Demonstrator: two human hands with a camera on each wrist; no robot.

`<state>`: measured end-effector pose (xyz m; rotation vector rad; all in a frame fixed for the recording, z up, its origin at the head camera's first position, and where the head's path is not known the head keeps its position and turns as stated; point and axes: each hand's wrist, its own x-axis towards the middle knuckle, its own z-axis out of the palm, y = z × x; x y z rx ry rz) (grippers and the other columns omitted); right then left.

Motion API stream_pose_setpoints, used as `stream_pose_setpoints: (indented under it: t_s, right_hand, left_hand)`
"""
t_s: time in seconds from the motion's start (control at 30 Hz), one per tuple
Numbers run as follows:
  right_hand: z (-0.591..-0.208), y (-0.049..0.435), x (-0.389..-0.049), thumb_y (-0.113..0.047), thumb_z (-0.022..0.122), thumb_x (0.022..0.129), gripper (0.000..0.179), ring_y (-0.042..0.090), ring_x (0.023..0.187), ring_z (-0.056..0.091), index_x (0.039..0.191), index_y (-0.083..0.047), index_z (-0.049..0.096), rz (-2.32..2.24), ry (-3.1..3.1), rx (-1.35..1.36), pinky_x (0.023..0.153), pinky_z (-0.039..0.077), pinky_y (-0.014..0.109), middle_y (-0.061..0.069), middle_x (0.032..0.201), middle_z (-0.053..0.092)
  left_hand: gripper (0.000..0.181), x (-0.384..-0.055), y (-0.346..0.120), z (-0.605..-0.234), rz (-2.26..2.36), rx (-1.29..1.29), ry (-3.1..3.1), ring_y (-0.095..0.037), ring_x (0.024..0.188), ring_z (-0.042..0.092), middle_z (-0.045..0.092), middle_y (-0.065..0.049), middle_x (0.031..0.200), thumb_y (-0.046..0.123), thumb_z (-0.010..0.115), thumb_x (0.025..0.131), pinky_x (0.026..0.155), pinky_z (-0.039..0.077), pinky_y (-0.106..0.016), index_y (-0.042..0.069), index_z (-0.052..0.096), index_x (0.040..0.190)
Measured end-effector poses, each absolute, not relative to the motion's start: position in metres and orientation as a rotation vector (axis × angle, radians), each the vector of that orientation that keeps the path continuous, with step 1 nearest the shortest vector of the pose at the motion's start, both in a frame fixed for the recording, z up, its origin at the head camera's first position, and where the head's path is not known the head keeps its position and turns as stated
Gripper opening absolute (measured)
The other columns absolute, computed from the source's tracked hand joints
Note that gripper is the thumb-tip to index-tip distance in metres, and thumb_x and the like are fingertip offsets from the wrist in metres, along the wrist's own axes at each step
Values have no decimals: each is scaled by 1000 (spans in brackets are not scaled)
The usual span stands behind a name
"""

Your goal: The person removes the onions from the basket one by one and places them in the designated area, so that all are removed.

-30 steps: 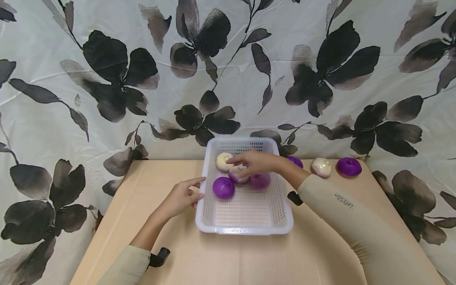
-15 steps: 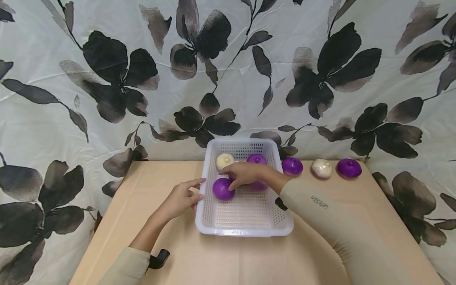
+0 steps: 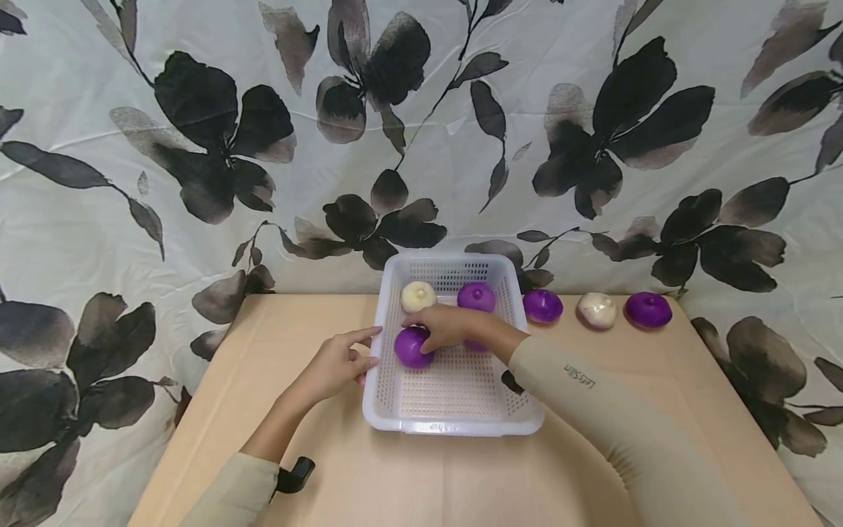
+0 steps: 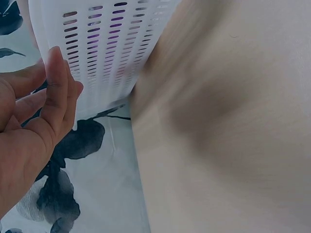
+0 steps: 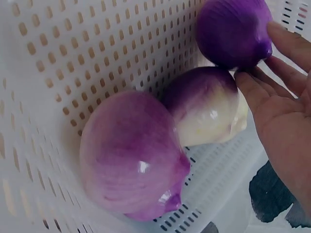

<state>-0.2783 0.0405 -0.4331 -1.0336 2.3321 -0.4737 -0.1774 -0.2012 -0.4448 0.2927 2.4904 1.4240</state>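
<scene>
In the head view my left hand (image 3: 332, 366) holds the left rim of a white perforated basket (image 3: 454, 426); in the left wrist view its fingers (image 4: 57, 82) lie against the outer wall. My right hand (image 3: 441, 327) reaches inside and grips a deep purple onion (image 3: 410, 348) at the left. The right wrist view shows fingertips on two sides of that onion (image 5: 233, 31). Beside it lie a purple-and-white onion (image 5: 206, 104) and a lighter purple onion (image 5: 131, 150). A whitish onion (image 3: 418, 296) and another purple onion (image 3: 476, 296) sit toward the far end.
To the basket's right stand a purple onion (image 3: 543, 305), a white onion (image 3: 596, 311) and a darker purple onion (image 3: 648, 310) along the far edge of the wooden table (image 3: 435, 483). A floral cloth (image 3: 263, 44) hangs behind.
My right hand has moved left and nearer inside the basket, from over the middle onions to the deep purple one. The left hand stays at the rim.
</scene>
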Motion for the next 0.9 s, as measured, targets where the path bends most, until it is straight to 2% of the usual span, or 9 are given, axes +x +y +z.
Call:
stream_pose_setpoints:
  t_s: [0.13, 0.43, 0.57, 0.9]
  right_hand:
    - [-435, 39, -274, -7, 75, 91, 59, 24, 132, 60, 147, -7, 56, -432, 2346, -1030, 112, 50, 38, 10, 143, 63]
    - [-439, 40, -267, -15, 79, 91, 57, 20, 131, 61, 144, -12, 60, -391, 2387, -1039, 110, 51, 35, 5, 142, 64]
    - [-440, 41, -264, -16, 81, 90, 56, 19, 128, 62, 142, -12, 62, -420, 2361, -1041, 109, 51, 34, 6, 140, 66]
    - [-444, 40, -253, -19, 83, 87, 54, 20, 125, 62, 135, -19, 59, -500, 2263, -993, 109, 51, 36, 4, 135, 65]
  left_hand:
    - [60, -178, -201, -445, 1431, 294, 2485, -16, 57, 62, 61, -23, 128, -1, 70, 94, 54, 56, -27, 1, 50, 151]
    - [60, -178, -202, -445, 1427, 307, 2477, -14, 57, 62, 60, -24, 128, -2, 69, 95, 55, 56, -27, 0, 48, 152]
    - [60, -178, -202, -444, 1431, 300, 2472, -17, 58, 63, 60, -24, 129, -2, 69, 95, 55, 56, -27, 1, 49, 152]
    - [58, -177, -203, -445, 1458, 344, 2466, -17, 60, 64, 60, -26, 129, -1, 68, 96, 55, 56, -27, -2, 49, 151]
